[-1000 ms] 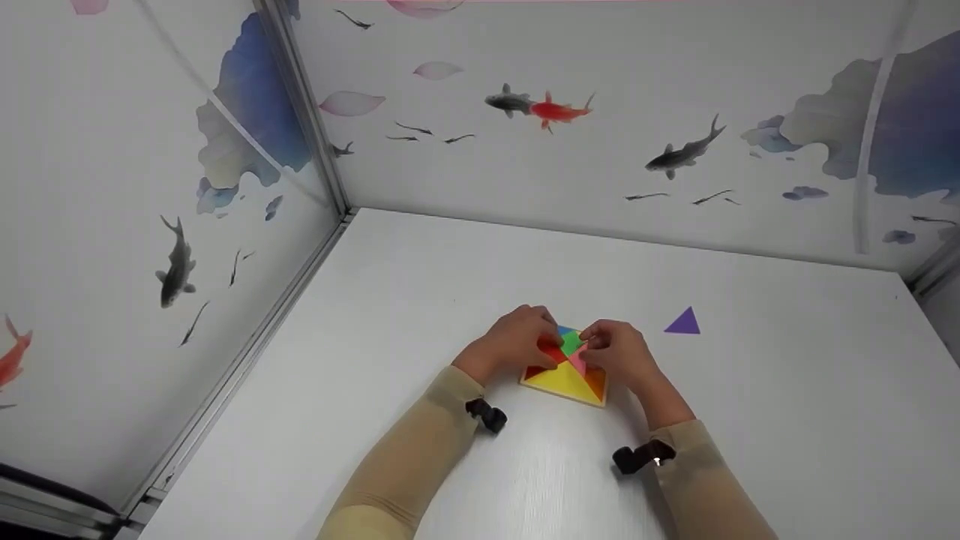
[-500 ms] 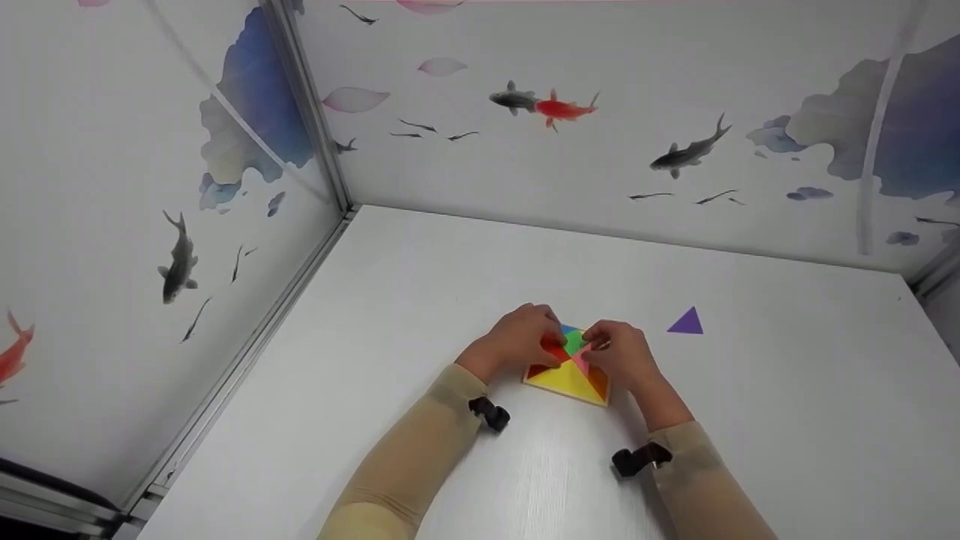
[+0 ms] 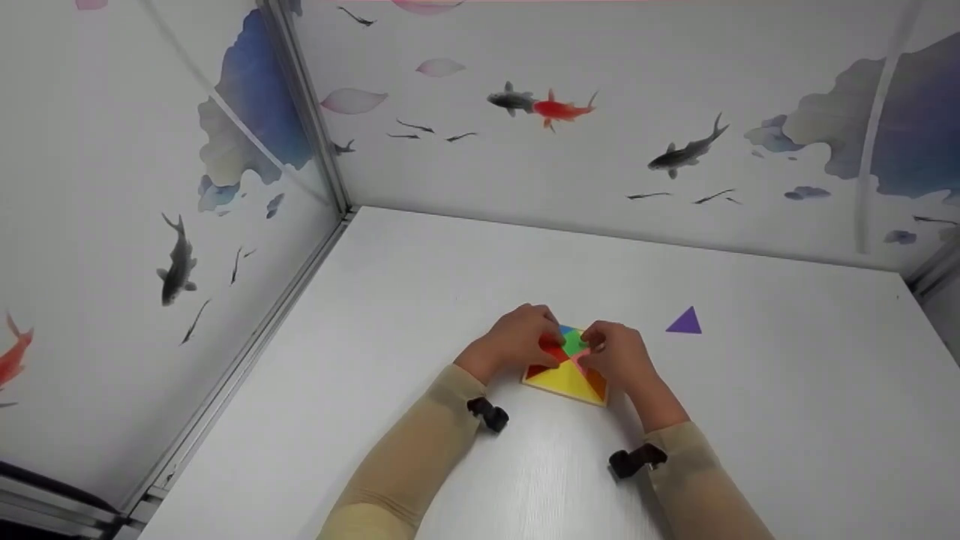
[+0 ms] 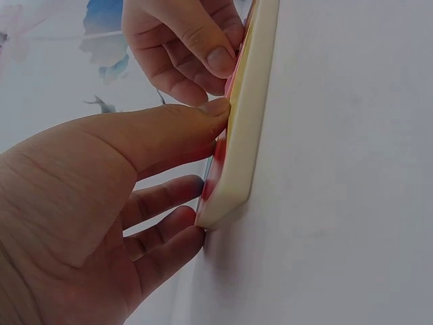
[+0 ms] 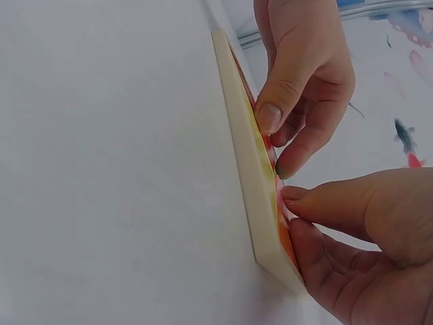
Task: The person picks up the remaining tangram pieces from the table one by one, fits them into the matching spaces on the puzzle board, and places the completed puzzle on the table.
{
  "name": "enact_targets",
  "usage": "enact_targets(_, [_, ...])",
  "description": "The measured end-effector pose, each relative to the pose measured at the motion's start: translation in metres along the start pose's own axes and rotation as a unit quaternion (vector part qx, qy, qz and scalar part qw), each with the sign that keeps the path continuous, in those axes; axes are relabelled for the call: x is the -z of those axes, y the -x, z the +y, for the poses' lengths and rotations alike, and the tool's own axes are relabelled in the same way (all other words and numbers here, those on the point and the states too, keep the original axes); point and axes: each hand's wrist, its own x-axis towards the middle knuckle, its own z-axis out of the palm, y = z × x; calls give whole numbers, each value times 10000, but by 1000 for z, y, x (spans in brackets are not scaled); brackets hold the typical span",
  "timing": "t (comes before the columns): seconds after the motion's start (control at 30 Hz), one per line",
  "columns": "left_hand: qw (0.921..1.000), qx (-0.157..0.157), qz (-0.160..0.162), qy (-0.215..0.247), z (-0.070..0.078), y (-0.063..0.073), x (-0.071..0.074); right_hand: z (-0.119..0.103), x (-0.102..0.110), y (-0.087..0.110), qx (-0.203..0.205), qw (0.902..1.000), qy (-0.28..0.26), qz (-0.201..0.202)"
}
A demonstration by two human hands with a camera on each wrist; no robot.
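Observation:
A tangram lies in a shallow wooden tray (image 3: 564,397) on the white table. Its yellow triangle (image 3: 568,380) faces me, with the green piece (image 3: 573,343) farther back and a blue piece at the far corner. My left hand (image 3: 516,339) rests on the tray's left side. Its thumb touches the top and the other fingers reach along the edge, around the red piece (image 3: 553,350). On the right side my right hand (image 3: 619,354) pinches at the pink piece (image 5: 285,203) with thumb and forefinger, covering much of it. The orange piece (image 3: 597,383) shows beside it.
A loose purple triangle (image 3: 685,321) lies on the table (image 3: 420,285) to the right, beyond my right hand. White panels printed with fish (image 3: 684,148) stand behind and to the left. A metal frame post (image 3: 304,105) joins them at the corner.
My right thumb and fingers have shifted slightly left over the pink piece, so less of it shows. My left hand and the purple triangle stay in place.

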Motion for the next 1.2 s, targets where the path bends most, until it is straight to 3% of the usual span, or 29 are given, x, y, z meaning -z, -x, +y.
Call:
enact_targets(0.63, [9999,56,5,104,3,1,2,-1,0,-1,-90,9998,117,-119])
enact_targets(1.0, [10000,27,52,60,-1,0,-1,0,1,0,155,9998,140,-39])
enact_targets(1.2, [10000,41,18,-40,-1,-1,-2,2,2,0,-12,9998,-177,-14])
